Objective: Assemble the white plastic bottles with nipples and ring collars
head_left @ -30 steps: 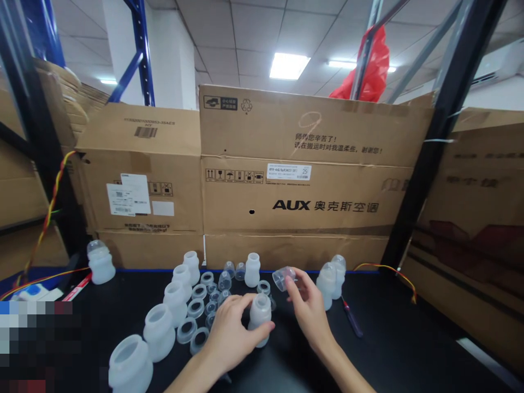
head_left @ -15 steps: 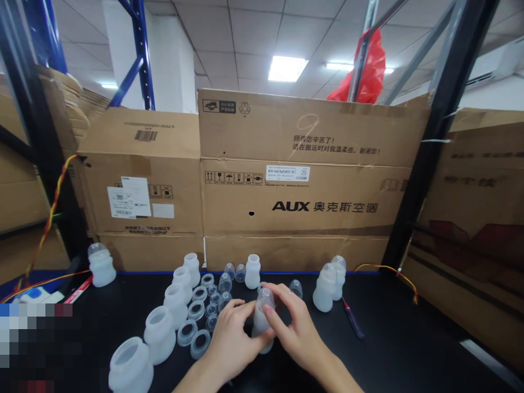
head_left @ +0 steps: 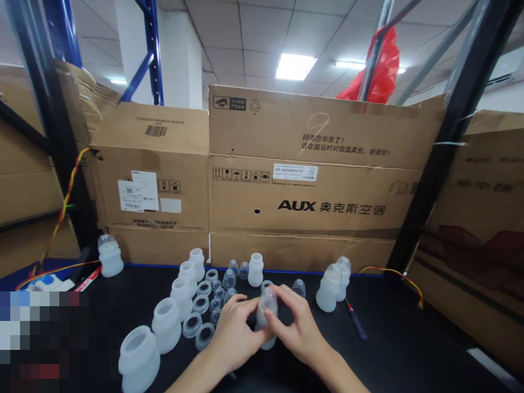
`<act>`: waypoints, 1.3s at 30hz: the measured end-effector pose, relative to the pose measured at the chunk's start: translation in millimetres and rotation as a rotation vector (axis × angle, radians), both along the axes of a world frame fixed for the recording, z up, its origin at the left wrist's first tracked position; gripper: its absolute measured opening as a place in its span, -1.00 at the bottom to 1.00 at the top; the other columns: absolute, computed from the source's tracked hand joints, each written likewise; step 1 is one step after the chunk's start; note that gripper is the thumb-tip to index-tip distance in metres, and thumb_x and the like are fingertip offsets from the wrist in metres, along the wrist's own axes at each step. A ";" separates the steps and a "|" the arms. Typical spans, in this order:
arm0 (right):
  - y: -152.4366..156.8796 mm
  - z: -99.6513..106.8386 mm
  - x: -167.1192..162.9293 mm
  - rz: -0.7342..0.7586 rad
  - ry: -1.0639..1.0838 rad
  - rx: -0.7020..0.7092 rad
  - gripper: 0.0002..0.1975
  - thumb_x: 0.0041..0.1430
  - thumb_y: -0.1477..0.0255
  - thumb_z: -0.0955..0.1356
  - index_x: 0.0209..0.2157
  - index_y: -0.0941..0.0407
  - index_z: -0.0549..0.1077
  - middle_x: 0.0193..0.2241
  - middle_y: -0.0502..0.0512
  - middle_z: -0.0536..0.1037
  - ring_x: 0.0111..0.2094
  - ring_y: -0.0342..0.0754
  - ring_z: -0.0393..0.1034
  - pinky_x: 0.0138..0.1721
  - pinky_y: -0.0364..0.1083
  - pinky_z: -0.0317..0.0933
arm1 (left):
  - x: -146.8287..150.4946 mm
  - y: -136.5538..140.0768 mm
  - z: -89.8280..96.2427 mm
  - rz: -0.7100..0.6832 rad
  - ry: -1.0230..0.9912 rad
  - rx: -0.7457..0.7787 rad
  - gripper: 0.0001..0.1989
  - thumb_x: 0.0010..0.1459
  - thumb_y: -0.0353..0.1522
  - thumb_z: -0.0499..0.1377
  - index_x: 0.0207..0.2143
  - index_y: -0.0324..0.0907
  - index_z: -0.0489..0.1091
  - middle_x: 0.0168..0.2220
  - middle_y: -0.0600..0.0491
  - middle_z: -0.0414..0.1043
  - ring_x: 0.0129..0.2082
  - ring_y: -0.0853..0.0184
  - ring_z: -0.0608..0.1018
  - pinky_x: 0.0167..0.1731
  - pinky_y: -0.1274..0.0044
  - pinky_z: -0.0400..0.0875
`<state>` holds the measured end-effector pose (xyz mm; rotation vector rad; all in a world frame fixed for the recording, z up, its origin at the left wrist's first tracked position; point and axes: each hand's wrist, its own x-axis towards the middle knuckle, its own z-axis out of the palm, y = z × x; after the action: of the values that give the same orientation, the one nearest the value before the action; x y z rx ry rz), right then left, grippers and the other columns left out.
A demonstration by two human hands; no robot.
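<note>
An upright baby bottle [head_left: 267,322] with a clear domed cap stands between my hands, low in the middle of the view. My left hand [head_left: 237,333] is wrapped round its body from the left. The fingers and thumb of my right hand [head_left: 295,322] close on its upper part, at the cap. Several open bottles [head_left: 166,327] without caps form a slanting row to the left. Collar rings [head_left: 200,304] and small clear domed caps [head_left: 229,279] lie between that row and my left hand. One uncapped bottle [head_left: 256,271] stands behind my hands.
Two capped bottles [head_left: 328,292] stand at the right beside a screwdriver [head_left: 357,322]. A loose clear cap [head_left: 298,287] sits nearer my right hand. Another capped bottle [head_left: 110,259] is at the far left. Cardboard boxes [head_left: 327,218] wall the back of the black table [head_left: 393,349].
The camera view has shifted slightly, so the scene sits a little further right. Both hands keep their hold on the baby bottle, with hardly any visible finger movement.
</note>
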<state>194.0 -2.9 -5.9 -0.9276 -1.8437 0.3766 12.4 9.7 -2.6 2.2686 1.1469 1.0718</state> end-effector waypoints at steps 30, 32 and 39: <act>6.8 32.4 96.7 -0.785 -0.459 0.434 -0.55 0.19 0.40 0.35 0.14 0.05 0.44 0.15 0.27 0.42 0.12 0.32 0.28 0.10 0.28 0.18 | -19.3 13.3 -2.9 0.003 0.615 0.210 -0.83 0.29 -0.36 0.16 -0.21 -0.16 0.56 -0.22 -0.05 0.58 -0.14 0.08 0.56 0.10 0.15 0.32; 5.3 27.8 81.8 -0.740 -0.381 0.480 -0.58 0.25 0.42 0.34 0.15 0.05 0.42 0.10 0.27 0.45 0.08 0.27 0.33 0.10 0.25 0.21 | -19.1 13.3 -3.3 0.001 0.613 0.209 -0.84 0.29 -0.36 0.15 -0.22 -0.16 0.55 -0.22 -0.04 0.57 -0.14 0.09 0.56 0.12 0.13 0.30; 17.3 -22.9 14.5 -0.301 -0.386 0.055 -0.52 0.32 0.51 0.27 0.25 0.09 0.28 0.21 0.25 0.40 0.14 0.14 0.40 0.10 0.07 0.36 | -17.9 14.2 -12.8 -0.007 0.622 0.223 -0.81 0.31 -0.38 0.11 -0.20 -0.14 0.54 -0.19 -0.03 0.55 -0.13 0.10 0.56 0.12 0.14 0.31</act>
<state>208.5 14.4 -28.7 -1.2855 -2.0031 -0.0439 -5.6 23.9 -15.4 2.8936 1.2817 0.5067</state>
